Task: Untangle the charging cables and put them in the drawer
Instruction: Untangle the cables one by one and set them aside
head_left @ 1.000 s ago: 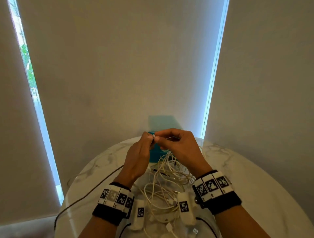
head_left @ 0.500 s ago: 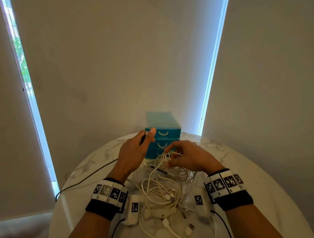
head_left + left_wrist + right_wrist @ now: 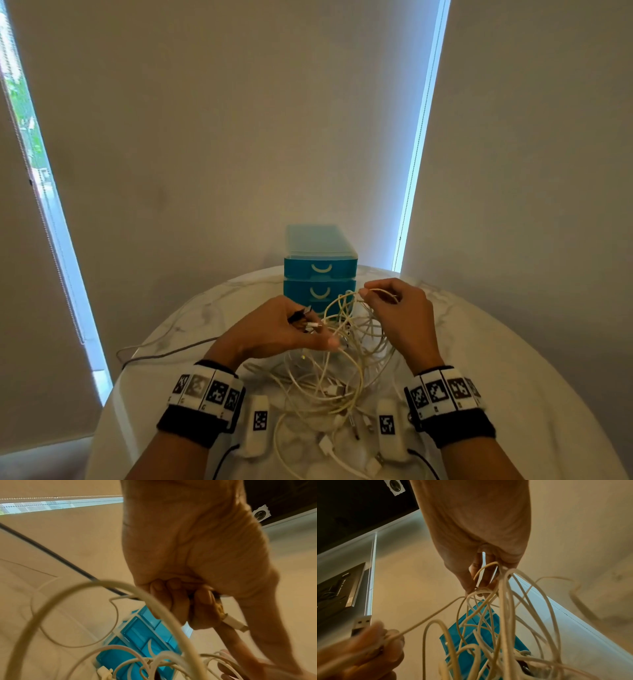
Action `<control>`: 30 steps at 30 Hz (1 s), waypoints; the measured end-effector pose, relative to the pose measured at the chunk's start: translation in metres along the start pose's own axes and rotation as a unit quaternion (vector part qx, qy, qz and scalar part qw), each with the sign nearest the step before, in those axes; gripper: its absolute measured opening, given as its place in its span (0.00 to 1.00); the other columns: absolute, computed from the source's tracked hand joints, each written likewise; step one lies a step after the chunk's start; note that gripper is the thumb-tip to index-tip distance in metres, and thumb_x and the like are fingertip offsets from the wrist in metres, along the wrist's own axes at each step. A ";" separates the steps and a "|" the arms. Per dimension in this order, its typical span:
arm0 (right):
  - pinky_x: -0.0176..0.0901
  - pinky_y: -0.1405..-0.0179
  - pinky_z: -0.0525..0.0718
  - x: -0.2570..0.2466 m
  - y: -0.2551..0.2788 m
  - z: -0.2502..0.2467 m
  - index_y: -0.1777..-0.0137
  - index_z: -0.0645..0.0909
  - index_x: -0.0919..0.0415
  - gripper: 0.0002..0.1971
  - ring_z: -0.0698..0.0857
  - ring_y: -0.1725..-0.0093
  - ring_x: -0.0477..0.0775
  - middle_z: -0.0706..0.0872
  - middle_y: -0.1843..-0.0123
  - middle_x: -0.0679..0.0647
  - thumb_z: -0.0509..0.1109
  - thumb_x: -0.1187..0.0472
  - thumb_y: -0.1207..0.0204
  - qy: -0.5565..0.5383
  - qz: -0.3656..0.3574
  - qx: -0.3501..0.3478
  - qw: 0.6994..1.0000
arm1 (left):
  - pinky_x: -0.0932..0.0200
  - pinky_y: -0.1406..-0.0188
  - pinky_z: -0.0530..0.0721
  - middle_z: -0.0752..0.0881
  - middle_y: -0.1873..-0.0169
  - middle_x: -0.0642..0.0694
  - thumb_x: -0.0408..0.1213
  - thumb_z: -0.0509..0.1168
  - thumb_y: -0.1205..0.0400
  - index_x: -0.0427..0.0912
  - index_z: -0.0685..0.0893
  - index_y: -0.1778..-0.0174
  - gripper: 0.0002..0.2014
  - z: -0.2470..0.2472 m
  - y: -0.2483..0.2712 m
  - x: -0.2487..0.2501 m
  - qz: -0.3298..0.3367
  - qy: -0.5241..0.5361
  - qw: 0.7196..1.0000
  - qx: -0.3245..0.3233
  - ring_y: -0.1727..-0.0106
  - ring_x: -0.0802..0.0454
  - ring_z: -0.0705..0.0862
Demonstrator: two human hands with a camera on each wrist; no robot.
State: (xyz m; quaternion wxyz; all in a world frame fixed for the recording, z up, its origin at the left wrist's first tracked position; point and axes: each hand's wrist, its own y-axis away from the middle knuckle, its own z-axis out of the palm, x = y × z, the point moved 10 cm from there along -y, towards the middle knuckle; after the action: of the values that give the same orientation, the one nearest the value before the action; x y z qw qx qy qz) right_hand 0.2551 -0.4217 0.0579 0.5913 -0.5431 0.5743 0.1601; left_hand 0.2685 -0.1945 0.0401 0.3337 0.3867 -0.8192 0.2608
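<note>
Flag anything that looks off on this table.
The white cables lie knotted in one tangle before the blue drawer unit, drawers shut. The left hand grips plug ends; the right hand pinches a loop.

Lowest drawer of the blue drawer unit [image 3: 320,270] hidden behind cable tangle [image 3: 337,363] and left hand [image 3: 274,329]. Which cable each plug belongs to: cannot tell. Left hand fingers [image 3: 202,609] cover most of the held plugs; black one barely shows. Right wrist view: left hand [image 3: 359,655] blurred, cut off at the near left corner. Worktop [image 3: 513,359] near edge cut off.
</note>
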 end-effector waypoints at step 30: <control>0.38 0.77 0.81 -0.034 0.046 0.043 0.43 0.91 0.60 0.10 0.93 0.64 0.55 0.97 0.53 0.55 0.76 0.53 0.12 -0.172 0.046 -0.141 0.974 | 0.73 0.55 0.86 0.97 0.51 0.58 0.63 0.74 0.17 0.53 0.98 0.44 0.19 -0.045 0.008 0.011 -0.007 0.161 0.955 0.248 0.50 0.69 0.93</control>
State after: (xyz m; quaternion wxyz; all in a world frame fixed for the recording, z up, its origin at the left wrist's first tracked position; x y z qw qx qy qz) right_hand 0.2301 -0.3547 0.0551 0.5908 -0.5585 0.4596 0.3574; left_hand 0.2723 -0.1638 0.0755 0.3567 0.4163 -0.6616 0.5117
